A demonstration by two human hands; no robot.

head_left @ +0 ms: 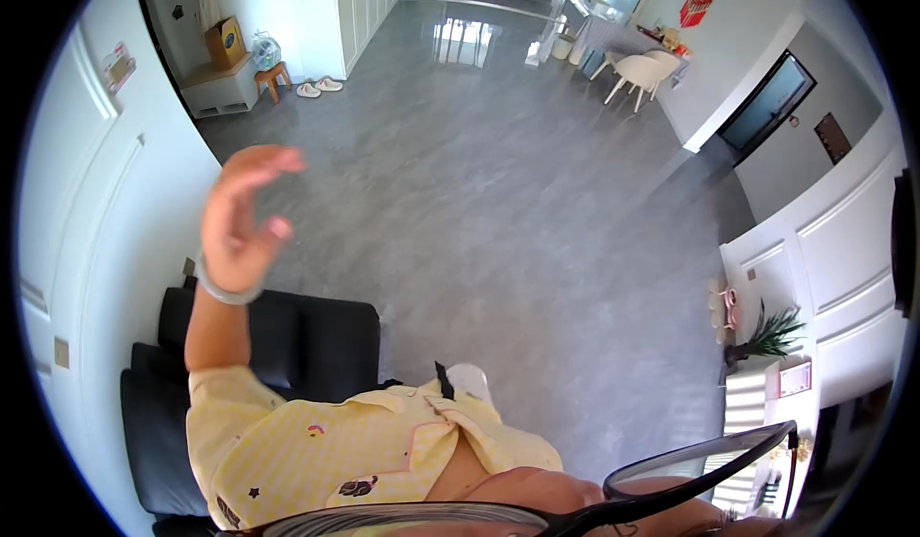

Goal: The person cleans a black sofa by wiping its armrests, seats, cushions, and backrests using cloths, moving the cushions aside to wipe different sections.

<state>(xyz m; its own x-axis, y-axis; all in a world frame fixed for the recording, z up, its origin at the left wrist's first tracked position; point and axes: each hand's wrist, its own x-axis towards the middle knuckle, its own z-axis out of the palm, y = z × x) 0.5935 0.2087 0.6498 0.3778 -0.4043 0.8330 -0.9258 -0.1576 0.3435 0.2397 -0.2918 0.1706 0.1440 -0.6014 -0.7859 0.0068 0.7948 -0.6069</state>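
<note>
My left hand (pixel 241 216) is raised at the left of the view, with a pale bracelet (pixel 230 293) around its wrist. Its fingers curve toward the right and the thumb is spread apart from them. Nothing shows in its grasp, and it touches nothing. Below the raised arm is a black sofa (pixel 340 345), the piece of furniture nearest to it. My right hand is out of view. Across the bottom edge run black-framed glasses (pixel 704 460), above a yellow checked top (pixel 316 441).
Grey glossy floor (pixel 498 221) spreads ahead. At the far left stand a wooden stool (pixel 273 79) with a bag on it and slippers (pixel 319 88). White chairs (pixel 640 72) flank a covered table at the back right. A potted plant (pixel 770 334) stands at the right.
</note>
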